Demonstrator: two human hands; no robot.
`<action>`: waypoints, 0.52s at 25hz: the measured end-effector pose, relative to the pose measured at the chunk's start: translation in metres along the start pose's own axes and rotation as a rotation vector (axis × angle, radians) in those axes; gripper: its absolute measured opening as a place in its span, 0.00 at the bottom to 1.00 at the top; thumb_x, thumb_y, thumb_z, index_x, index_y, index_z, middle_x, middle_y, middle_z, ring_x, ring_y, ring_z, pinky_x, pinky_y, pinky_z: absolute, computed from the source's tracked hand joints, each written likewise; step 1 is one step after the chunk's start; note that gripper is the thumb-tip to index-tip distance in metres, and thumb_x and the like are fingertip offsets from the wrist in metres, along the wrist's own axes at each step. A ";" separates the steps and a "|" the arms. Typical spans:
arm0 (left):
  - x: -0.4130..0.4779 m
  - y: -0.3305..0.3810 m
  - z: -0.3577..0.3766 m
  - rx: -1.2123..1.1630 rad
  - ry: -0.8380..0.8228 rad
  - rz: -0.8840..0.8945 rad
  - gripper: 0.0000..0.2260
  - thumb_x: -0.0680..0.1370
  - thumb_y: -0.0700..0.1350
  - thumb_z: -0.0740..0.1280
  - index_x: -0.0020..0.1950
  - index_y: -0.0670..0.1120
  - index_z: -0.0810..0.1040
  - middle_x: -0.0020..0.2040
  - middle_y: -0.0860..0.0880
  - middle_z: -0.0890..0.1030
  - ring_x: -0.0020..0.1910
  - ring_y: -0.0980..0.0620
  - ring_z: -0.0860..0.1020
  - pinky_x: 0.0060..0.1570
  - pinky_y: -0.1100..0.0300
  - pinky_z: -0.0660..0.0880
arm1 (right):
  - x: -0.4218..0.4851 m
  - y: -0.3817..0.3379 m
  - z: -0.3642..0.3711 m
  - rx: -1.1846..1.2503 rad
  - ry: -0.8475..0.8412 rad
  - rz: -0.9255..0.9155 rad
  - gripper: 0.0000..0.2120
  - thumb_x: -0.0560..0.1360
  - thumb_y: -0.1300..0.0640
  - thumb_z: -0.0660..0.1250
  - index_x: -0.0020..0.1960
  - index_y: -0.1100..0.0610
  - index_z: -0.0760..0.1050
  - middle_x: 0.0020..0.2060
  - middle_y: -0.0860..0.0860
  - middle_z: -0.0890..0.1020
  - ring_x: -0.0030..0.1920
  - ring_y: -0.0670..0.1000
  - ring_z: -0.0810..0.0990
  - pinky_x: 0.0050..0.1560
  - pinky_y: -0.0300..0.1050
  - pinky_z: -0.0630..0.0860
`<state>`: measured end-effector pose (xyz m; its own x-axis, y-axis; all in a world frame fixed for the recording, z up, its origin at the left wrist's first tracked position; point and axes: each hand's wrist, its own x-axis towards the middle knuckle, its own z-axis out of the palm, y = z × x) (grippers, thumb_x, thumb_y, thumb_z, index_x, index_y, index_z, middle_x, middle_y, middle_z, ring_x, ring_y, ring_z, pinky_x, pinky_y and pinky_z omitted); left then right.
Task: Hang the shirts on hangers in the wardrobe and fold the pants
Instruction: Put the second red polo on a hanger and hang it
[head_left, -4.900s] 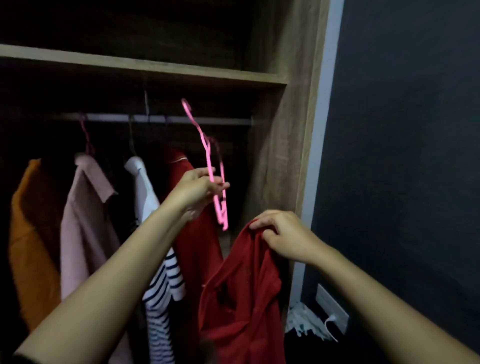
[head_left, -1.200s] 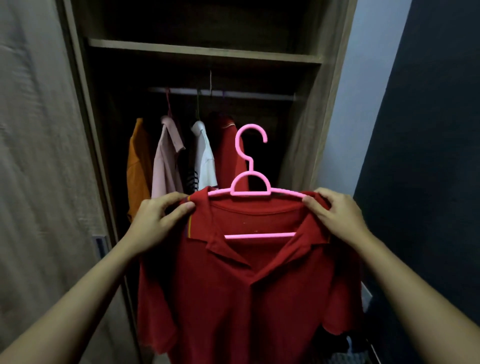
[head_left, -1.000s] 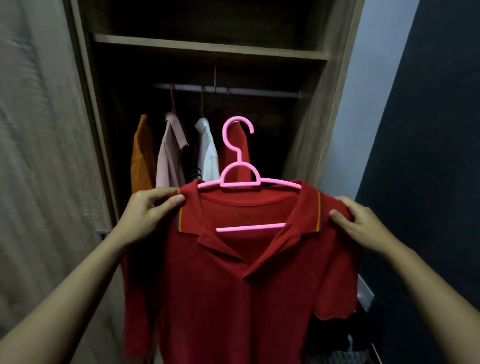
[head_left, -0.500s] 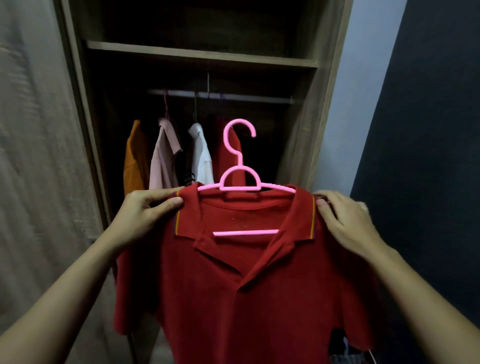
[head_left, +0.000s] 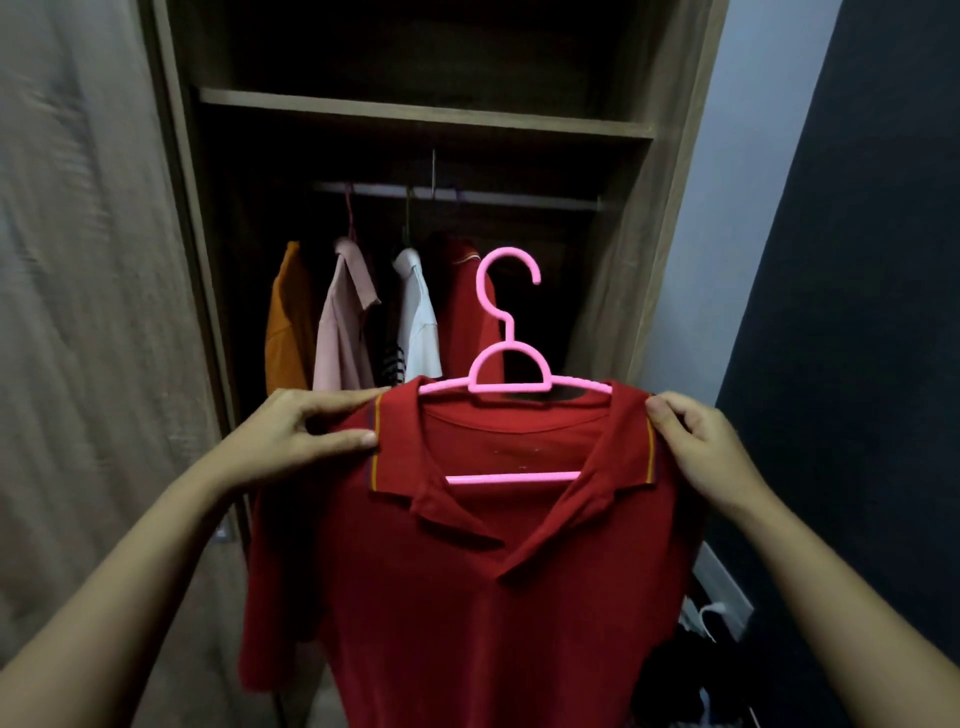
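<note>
A red polo shirt (head_left: 467, 597) hangs on a pink plastic hanger (head_left: 509, 364), held up in front of the open wardrobe. My left hand (head_left: 296, 436) pinches the shirt's left shoulder by the collar. My right hand (head_left: 696, 441) grips the right shoulder. The hanger's hook points up, free of the metal rail (head_left: 519, 197) behind it. Only the hanger's hook, neck and lower bar show; its arms are inside the shirt.
On the rail hang an orange shirt (head_left: 288, 322), a pink shirt (head_left: 345, 322), a white shirt (head_left: 418, 317) and a red one (head_left: 467, 312). A shelf (head_left: 415, 111) sits above. The wardrobe door (head_left: 88, 312) stands left, a dark wall (head_left: 857, 312) right, a wall socket (head_left: 724, 590) low right.
The shirt went from bunched in my right hand to spread on the hanger. Over the last second my right hand moved in to the shoulder, and the view shifted slightly.
</note>
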<state>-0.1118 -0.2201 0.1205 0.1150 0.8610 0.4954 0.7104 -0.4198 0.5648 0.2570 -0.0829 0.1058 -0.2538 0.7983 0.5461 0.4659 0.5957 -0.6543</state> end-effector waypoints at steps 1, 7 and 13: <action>0.000 0.001 0.003 -0.032 -0.013 0.006 0.19 0.64 0.70 0.67 0.54 0.71 0.76 0.53 0.68 0.80 0.54 0.69 0.77 0.55 0.73 0.71 | 0.001 0.000 0.001 -0.054 -0.001 0.017 0.11 0.76 0.41 0.58 0.41 0.43 0.76 0.37 0.42 0.80 0.44 0.47 0.78 0.49 0.51 0.71; -0.008 0.016 0.020 0.278 0.232 -0.004 0.19 0.68 0.63 0.61 0.52 0.57 0.81 0.43 0.62 0.84 0.44 0.62 0.81 0.45 0.61 0.76 | -0.017 -0.047 0.052 -0.208 -0.207 -0.129 0.25 0.74 0.41 0.59 0.65 0.56 0.67 0.58 0.51 0.69 0.59 0.49 0.69 0.64 0.44 0.68; 0.016 0.065 0.078 0.667 0.360 -0.067 0.14 0.76 0.53 0.63 0.59 0.51 0.77 0.40 0.43 0.84 0.40 0.39 0.82 0.36 0.51 0.76 | 0.008 -0.106 0.097 0.598 -0.394 0.245 0.13 0.80 0.47 0.55 0.52 0.53 0.75 0.41 0.41 0.80 0.44 0.38 0.78 0.45 0.31 0.72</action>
<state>-0.0092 -0.2108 0.1136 -0.0957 0.6839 0.7233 0.9902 -0.0089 0.1395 0.1237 -0.1307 0.1293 -0.5386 0.8198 0.1944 0.0375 0.2538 -0.9665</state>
